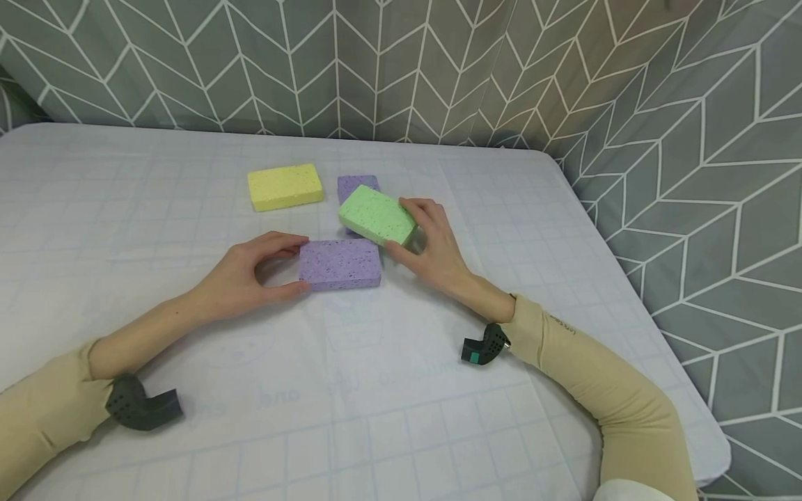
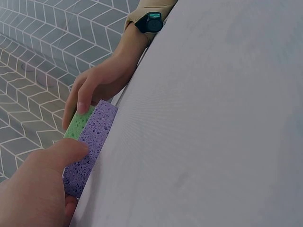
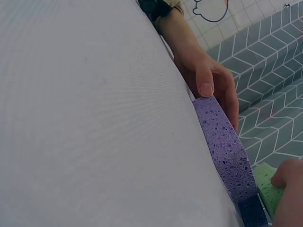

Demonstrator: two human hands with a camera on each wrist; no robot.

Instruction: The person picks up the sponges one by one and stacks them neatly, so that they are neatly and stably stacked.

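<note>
A purple sponge (image 1: 340, 264) lies flat on the table, and my left hand (image 1: 241, 275) grips its left end, thumb at the near corner and fingers at the far one. In the left wrist view the left thumb lies against the near side of that purple sponge (image 2: 97, 130). My right hand (image 1: 432, 243) holds a green sponge (image 1: 376, 214) by its right end, between thumb and fingers. The green sponge is tilted over a second purple sponge (image 1: 357, 182), hiding most of it. In the right wrist view the green sponge (image 3: 269, 189) shows beside the right hand.
A yellow sponge (image 1: 285, 188) lies farther back on the table, left of the covered purple one. The table (image 1: 351, 431) has a white, faintly gridded cover. Patterned grey curtains (image 1: 376, 69) hang behind and to the right of it.
</note>
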